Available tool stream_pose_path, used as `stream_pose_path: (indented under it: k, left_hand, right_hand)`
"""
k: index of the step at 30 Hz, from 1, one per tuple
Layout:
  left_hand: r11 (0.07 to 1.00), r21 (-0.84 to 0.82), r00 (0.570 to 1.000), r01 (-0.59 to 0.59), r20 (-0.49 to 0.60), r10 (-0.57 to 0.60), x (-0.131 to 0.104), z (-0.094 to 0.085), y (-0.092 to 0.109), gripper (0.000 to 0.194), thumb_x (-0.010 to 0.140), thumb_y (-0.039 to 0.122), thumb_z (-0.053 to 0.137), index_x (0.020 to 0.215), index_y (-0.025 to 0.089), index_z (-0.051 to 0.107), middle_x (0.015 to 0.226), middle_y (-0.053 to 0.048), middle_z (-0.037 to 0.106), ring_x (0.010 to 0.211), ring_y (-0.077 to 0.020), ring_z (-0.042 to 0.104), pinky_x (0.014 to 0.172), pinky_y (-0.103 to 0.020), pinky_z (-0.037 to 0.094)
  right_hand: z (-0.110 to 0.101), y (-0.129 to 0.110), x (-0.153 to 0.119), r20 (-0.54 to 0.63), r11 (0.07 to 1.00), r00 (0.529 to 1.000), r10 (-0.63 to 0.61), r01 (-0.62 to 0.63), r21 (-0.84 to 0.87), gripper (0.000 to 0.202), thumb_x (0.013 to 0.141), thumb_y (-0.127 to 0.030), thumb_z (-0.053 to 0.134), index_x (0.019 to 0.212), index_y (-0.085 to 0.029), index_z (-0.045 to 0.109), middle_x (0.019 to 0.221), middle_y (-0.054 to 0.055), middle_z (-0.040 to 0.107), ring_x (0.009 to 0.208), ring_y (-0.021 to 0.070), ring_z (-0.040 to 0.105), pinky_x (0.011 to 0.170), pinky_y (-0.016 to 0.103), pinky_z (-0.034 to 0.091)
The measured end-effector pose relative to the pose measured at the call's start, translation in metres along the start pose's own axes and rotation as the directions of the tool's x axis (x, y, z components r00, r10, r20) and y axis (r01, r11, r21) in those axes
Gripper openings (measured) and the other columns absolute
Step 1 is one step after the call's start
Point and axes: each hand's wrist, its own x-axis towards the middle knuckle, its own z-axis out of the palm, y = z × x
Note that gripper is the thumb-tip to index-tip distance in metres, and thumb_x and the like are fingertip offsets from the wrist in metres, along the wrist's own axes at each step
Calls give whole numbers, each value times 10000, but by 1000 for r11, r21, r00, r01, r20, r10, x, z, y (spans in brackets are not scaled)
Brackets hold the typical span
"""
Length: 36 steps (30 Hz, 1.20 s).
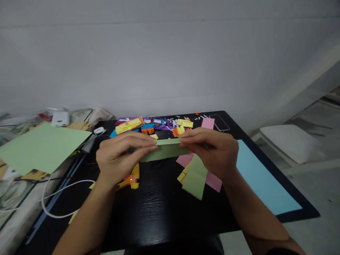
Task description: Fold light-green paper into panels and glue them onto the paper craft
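Note:
A strip of light green paper (163, 150) is stretched between my two hands above the black table, its upper edge folded over. My left hand (123, 154) pinches its left part between thumb and fingers. At the other end my right hand (212, 147) grips it the same way. Below my left wrist lies a yellow glue gun (134, 177) with a lit red light, partly hidden by the hand. Under my right hand, another green paper piece (195, 179) overlaps pink paper (214, 181) and yellow paper (183, 174).
Coloured folded pieces (130, 124) and paper scraps (170, 124) cover the table's back. A blue sheet (265, 180) lies right, a phone-like outline (219, 123) behind it. At left are a large green sheet (45, 147), a white device (60, 119) and a looping white cable (44, 200). A white stool (289, 141) stands right.

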Motion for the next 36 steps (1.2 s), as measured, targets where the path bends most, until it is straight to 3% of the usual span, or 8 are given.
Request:
stream_pose_path:
  k: [13,18,22,28,36]
  left_hand:
    - [999,-27,996,43,-83,-45,-2,4,0,227,804,88,881,924,257,788,838,21,811,800,-155,788,709,-311,671]
    - [988,-70,988,135,-62,-139,-6,7,2,212,807,102,882,887,245,748,821,22,797,803,-158,785,728,-325,675]
    - [993,-61,995,99,6,-99,-7,9,2,188,829,116,868,917,238,755,834,10,800,813,-153,784,709,-292,656]
    - [992,92,995,89,-41,-86,-9,7,1,314,793,189,917,1065,300,807,930,34,830,700,-123,764,602,-240,616]
    - [988,75,991,135,-35,-133,-4,-2,-4,185,840,165,871,955,303,825,858,39,825,738,-136,776,671,-269,641]
  right_hand:
    - [1,1,0,-48,995,997,60,-56,78,224,835,-87,863,881,-303,825,944,-38,841,878,170,798,859,343,685]
    - [1,2,1,16,987,992,127,-128,92,182,833,-175,880,981,-256,809,941,2,824,857,171,784,785,300,668]
    - [1,-1,3,91,994,990,109,-110,-1,178,824,-180,893,963,-268,825,921,-13,836,827,161,784,775,281,652]
    - [4,-5,0,11,993,994,113,-112,-21,169,819,-164,897,898,-302,841,843,-45,838,725,149,782,704,263,653]
    - [-6,-1,4,-25,995,997,71,-72,-66,143,817,-197,907,885,-302,838,839,-48,837,718,153,782,697,274,663]
